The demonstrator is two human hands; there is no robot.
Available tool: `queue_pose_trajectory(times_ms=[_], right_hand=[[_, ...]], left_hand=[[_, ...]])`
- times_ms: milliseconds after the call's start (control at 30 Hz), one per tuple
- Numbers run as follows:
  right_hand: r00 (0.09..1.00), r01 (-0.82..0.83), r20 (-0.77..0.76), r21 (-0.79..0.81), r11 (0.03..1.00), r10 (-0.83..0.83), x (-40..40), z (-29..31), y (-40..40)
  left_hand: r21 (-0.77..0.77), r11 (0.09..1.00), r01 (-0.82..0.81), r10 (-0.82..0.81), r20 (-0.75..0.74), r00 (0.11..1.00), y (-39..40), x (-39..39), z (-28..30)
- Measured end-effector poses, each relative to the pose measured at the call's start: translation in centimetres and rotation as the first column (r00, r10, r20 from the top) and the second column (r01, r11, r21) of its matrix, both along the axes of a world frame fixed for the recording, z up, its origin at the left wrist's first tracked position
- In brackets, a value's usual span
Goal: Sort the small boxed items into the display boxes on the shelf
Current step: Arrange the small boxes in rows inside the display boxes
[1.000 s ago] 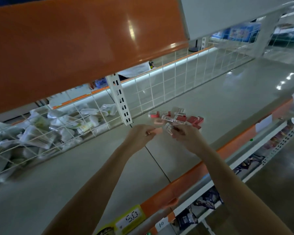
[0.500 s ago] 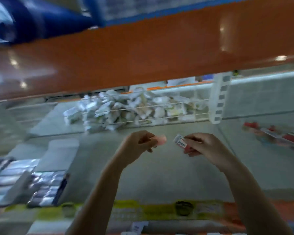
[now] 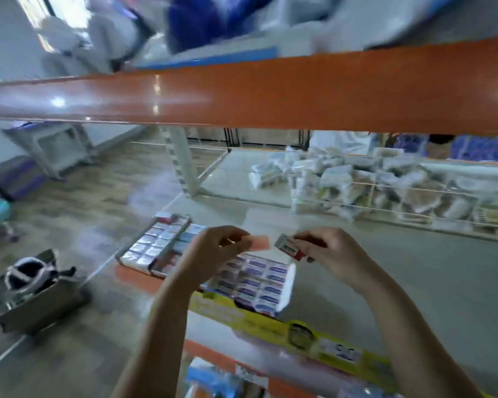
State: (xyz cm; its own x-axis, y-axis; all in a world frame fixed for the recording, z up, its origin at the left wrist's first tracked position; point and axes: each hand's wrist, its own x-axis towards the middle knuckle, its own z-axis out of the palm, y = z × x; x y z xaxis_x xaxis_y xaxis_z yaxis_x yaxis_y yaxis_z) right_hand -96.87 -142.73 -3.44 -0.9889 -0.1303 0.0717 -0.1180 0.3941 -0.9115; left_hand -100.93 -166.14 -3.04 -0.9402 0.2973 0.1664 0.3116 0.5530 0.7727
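Left hand is pinching a pink box, right hand gripping a red-and-white box; display boxes are lying just below, nearer the left.

Orange shelf beam seen across top, lit by glossy reflections. Wood-patterned floor seen at left. White perforated upright seen behind. Cardboard box placed on floor. Pale wall seen at far left.
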Motion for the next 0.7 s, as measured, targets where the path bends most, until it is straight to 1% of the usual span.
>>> queue_pose_trajectory(times_ms=[67,167,267,367,467,600,700], right_hand=[[1.000,-0.022,-0.013,0.046,0.999,0.022,-1.7,0.2,-3.3],[0.998,-0.051,-0.021,0.109,0.993,0.054,-3.9,0.6,-7.6],[0.998,-0.068,-0.007,0.167,0.984,0.070,-5.9,0.5,-11.2],[0.997,-0.070,0.004,0.234,0.970,0.071,-7.3,0.4,-13.9],[0.997,-0.074,0.021,0.285,0.956,0.071,-8.1,0.3,-15.6],[0.997,-0.069,0.048,0.332,0.941,0.056,-8.8,0.1,-16.8],[0.997,-0.063,0.066,0.333,0.941,0.044,-9.3,0.0,-17.3]], left_hand=[[-0.033,0.999,-0.018,0.017,-0.008,1.000,-3.9,-1.4,-0.2],[-0.111,0.994,0.001,-0.002,-0.009,1.000,-8.6,-3.1,-0.4],[-0.165,0.986,0.017,-0.012,0.032,0.999,-12.2,-4.8,-0.8],[-0.287,0.958,0.016,-0.006,0.036,0.999,-15.0,-6.5,-2.0],[-0.381,0.921,0.077,-0.064,0.047,0.997,-16.5,-7.7,-2.8],[-0.417,0.901,0.123,-0.122,0.029,0.992,-16.5,-8.3,-3.3],[-0.458,0.882,0.109,-0.148,-0.049,0.988,-16.5,-8.4,-3.7]])
